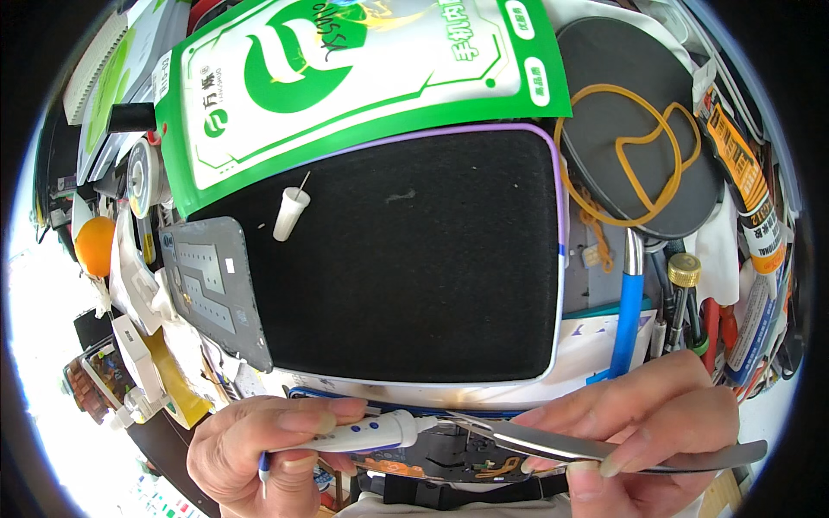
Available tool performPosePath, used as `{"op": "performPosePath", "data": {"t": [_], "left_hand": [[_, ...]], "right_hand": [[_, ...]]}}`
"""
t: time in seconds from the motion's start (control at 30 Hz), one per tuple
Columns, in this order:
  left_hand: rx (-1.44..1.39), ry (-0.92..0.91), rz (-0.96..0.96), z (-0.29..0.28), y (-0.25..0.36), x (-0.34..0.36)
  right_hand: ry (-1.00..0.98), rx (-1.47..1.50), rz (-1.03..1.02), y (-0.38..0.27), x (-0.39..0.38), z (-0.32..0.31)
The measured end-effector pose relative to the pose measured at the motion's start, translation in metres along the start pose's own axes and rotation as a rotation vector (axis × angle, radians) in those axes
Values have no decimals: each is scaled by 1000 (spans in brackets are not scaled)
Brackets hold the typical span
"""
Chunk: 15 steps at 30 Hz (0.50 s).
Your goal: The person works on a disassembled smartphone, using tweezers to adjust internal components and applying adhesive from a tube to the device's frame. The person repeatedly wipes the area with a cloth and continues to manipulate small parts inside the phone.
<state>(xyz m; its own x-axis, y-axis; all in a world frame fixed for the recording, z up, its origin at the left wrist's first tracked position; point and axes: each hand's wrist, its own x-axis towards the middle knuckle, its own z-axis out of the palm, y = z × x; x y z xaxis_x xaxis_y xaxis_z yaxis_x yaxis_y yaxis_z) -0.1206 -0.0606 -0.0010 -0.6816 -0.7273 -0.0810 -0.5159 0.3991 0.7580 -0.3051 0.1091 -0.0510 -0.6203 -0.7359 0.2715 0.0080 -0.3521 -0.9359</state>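
My left hand (268,449) is closed around a small white tube (367,433) with blue dots and a narrow nozzle pointing right. In my right hand (643,432) is a pair of metal tweezers (561,445), pinched between thumb and fingers. The tweezers' tips meet the tube's nozzle, or lie very close to it. Directly below them is an opened phone (458,451) with dark inner parts and orange flex pieces, partly hidden by both hands. A white cap (291,213) with a thin pin sticking out of it lies on the black mat (414,276).
A grey phone back panel (211,289) overlaps the mat's left side. Across the far edge lies a green and white bag (363,78). At the right are a dark round pad (604,69) with rubber bands (652,216), a blue-handled tool (628,319) and an orange-black tube (743,164).
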Motion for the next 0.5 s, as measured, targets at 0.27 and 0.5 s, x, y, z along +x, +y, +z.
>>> {"op": "performPosePath", "data": {"t": [0.27, 0.5], "left_hand": [[98, -24, 32, -1, 2, 3], [112, -25, 37, -3, 2, 0]], "right_hand": [[-150, -136, 63, -11, -1, -10], [-59, -31, -11, 1, -4, -3]]}}
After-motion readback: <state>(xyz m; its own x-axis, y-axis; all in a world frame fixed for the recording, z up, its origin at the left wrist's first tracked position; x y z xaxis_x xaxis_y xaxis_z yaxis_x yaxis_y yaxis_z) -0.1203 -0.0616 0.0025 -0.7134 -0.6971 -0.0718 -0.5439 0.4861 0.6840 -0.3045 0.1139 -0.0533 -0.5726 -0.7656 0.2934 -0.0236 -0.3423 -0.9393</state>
